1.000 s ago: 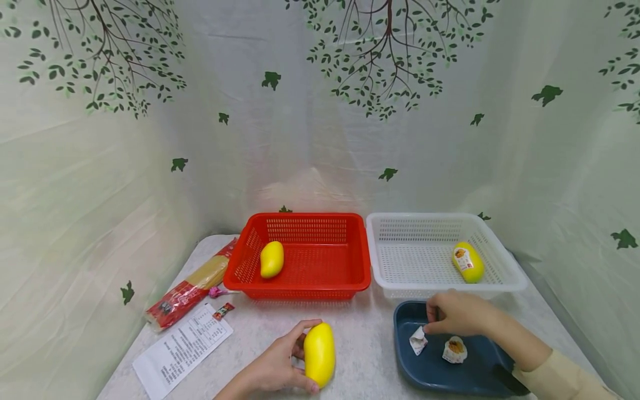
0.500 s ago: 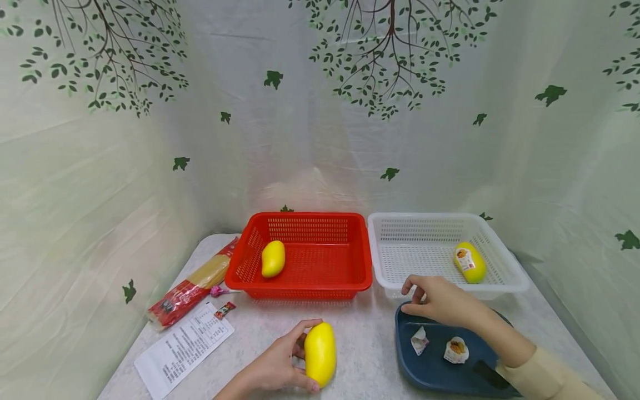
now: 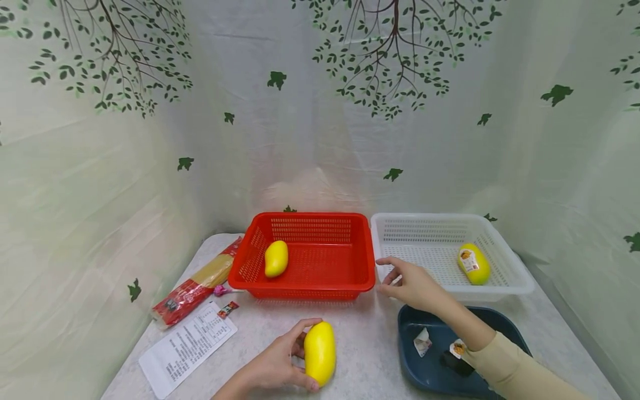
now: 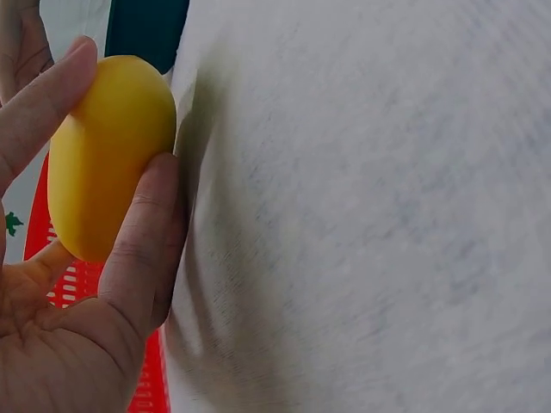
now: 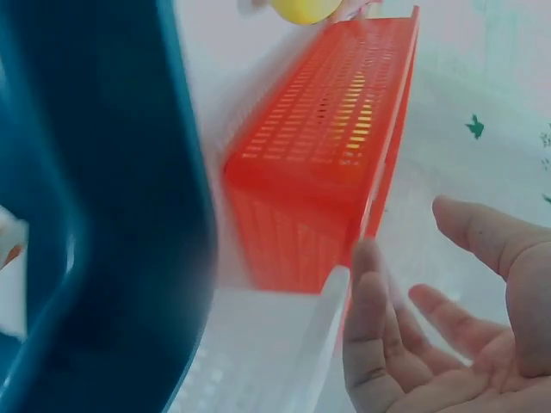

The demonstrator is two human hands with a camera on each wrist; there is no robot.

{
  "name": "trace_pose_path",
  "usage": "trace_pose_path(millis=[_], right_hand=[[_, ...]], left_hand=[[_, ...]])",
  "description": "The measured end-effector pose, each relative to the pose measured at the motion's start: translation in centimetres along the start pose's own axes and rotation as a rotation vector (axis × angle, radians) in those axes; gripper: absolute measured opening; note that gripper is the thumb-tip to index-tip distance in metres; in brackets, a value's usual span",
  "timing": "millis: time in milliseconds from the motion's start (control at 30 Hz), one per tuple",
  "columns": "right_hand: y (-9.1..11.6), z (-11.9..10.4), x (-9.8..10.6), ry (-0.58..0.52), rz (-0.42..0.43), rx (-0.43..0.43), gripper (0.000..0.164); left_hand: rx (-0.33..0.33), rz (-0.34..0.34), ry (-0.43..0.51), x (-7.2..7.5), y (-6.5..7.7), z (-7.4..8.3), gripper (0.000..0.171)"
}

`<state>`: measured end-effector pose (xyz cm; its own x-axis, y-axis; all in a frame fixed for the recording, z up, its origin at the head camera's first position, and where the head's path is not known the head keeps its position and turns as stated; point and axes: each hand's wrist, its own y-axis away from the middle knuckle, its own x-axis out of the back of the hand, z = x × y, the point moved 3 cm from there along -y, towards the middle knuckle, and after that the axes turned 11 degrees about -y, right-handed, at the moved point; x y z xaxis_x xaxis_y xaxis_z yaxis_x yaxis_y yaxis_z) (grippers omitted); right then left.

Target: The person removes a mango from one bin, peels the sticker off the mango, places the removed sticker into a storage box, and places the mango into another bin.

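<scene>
Mango (image 3: 319, 353) stands on the table, gripped by the left hand (image 3: 280, 365); right hand (image 3: 412, 284) hovers empty, fingers spread, at the white basket (image 3: 505, 289) corner; peeled stickers (image 3: 422, 341) lie in the blue tray (image 3: 407, 333) below it; sorting looks partway done, one mango in each basket.

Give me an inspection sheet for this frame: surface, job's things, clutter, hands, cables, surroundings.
Surface: pale speckled table.
Job's things: held mango standing on the table; second mango in the red basket; labelled mango in the white basket.
Clutter: blue tray with two peeled stickers; spaghetti pack; printed sheet; small wrapped bits beside it, too small to tell.
Hands: left hand grips the held mango; right hand, fingers spread, holds nothing, over the white basket's near left corner.
Cables: nothing seen.
Surroundings: white cloth backdrop printed with trees.
</scene>
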<state>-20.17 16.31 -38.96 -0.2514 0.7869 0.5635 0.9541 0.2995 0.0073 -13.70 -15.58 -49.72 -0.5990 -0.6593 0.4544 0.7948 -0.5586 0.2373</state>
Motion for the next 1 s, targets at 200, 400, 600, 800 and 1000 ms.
trace_pose_path(millis=[200,400,600,800,1000], right_hand=[[-2.3,-0.6,-1.4,0.014,0.041,-0.024,0.065],[-4.0,-1.0,-2.1,0.088,0.055,-0.06,0.067],[-4.6,-0.9,-2.3,0.088,0.062,-0.103,0.075],[-4.9,-0.6,-2.3,0.088,0.03,-0.124,0.079],[-5.1,-0.6,-2.1,0.055,0.004,-0.129,0.079]], left_hand=[[0.004,-0.009,0.004,0.5,0.2,0.4,0.108],[-0.006,-0.018,-0.015,1.3,0.5,1.2,0.108],[-0.012,-0.035,-0.04,2.4,0.9,2.6,0.106],[-0.028,-0.052,0.006,3.3,1.5,3.8,0.103],[-0.053,-0.045,0.007,5.2,1.9,5.6,0.104]])
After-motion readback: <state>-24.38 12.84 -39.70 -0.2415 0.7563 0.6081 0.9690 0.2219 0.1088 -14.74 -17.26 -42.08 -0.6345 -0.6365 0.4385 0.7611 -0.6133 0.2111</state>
